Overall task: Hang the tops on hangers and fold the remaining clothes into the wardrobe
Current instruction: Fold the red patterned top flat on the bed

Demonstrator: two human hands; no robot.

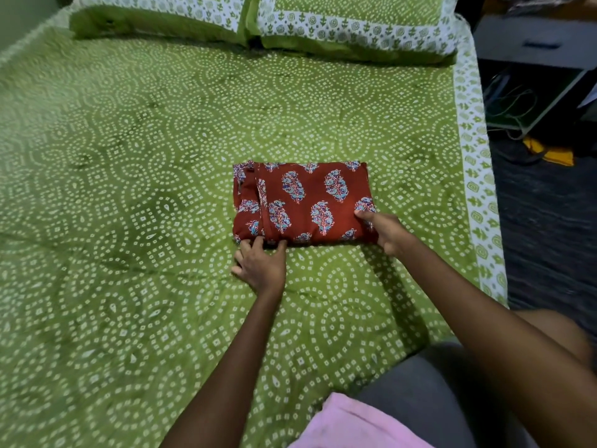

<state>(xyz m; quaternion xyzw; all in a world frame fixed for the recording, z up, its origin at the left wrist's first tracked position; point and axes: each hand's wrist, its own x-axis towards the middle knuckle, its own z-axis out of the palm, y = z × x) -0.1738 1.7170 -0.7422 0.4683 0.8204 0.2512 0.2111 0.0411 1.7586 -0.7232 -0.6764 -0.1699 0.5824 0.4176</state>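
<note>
A rust-red garment with blue floral motifs (303,202) lies folded into a neat rectangle on the green patterned bedsheet (129,189), right of centre. My left hand (261,263) rests at its near left corner, fingertips tucked against the folded edge. At the near right corner, my right hand (386,231) grips the fabric, thumb on top and fingers underneath. No hanger or wardrobe is in view.
Two green pillows with white printed borders (258,24) lie along the head of the bed. The bed's right edge (481,195) borders a dark floor. A grey cabinet (533,43) and a yellow item (552,153) sit at the right. Pink cloth (355,425) shows at the bottom.
</note>
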